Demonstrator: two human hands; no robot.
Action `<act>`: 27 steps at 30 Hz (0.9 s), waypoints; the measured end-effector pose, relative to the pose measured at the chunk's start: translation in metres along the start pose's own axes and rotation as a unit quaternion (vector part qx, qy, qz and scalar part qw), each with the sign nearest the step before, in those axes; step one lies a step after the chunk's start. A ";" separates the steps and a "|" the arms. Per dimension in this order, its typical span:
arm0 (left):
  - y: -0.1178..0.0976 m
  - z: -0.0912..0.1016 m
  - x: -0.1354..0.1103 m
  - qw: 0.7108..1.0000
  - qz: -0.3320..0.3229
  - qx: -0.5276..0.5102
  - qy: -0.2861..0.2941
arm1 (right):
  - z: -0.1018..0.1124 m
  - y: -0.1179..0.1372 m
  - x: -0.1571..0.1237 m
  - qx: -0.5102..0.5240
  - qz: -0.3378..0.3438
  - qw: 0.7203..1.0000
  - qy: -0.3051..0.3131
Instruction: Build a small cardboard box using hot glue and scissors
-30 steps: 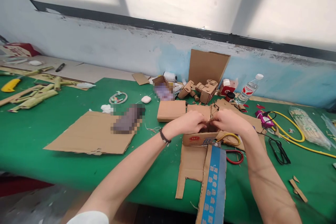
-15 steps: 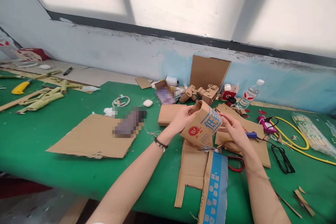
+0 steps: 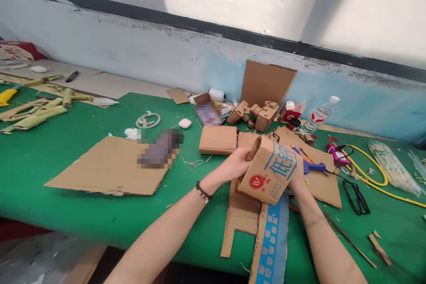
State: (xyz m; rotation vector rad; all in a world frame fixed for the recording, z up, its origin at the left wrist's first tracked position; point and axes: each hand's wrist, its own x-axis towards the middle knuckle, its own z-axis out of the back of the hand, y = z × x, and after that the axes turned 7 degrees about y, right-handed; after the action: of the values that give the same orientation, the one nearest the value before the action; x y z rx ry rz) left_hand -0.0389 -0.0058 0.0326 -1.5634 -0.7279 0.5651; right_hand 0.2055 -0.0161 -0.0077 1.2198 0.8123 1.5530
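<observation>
A folded cardboard box (image 3: 266, 173), open at its left end and printed with blue characters and a red round logo, is held tilted above the table. My left hand (image 3: 238, 164) grips its left edge, fingers closed on the rim. At the right side my right hand (image 3: 296, 173) holds it, with the fingers mostly hidden behind the box. Beneath the box lie a notched cardboard piece (image 3: 244, 213) and a cardboard strip with a blue printed band (image 3: 269, 244). A blue glue gun (image 3: 313, 167) rests just beyond my right hand.
A flat cardboard block (image 3: 218, 140), cardboard camera-like models (image 3: 264, 115) and a water bottle (image 3: 319, 115) stand toward the wall. A large cardboard sheet (image 3: 109, 168) lies left. Yellow tubing (image 3: 376, 168), a black cable (image 3: 356, 197) and bagged sticks (image 3: 394, 164) are at the right.
Both hands have brought the cardboard box lower and slightly right, toward me. My right hand has slid behind its right side. The scissors beneath are now covered.
</observation>
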 end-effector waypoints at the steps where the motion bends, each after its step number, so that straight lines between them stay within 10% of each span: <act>1: -0.001 0.000 -0.002 1.000 -0.006 0.007 -0.001 | 0.001 0.003 -0.001 0.002 0.000 1.000 0.003; 9: -0.002 -0.001 -0.004 0.998 -0.017 0.045 -0.040 | 0.002 0.020 -0.001 0.001 -0.012 1.000 0.017; 18: -0.016 -0.004 -0.006 0.999 -0.020 -0.014 0.044 | -0.002 0.041 -0.009 -0.028 -0.011 0.998 0.051; 27: 0.008 0.009 0.006 0.996 -0.052 0.013 -0.070 | 0.002 0.041 0.010 -0.059 -0.020 0.997 0.047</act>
State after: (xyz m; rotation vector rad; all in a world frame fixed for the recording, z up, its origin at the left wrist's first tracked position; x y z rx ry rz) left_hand -0.0401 0.0039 0.0237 -1.4631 -0.8988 0.6094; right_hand 0.1953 -0.0200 0.0330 1.0451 0.7898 1.6120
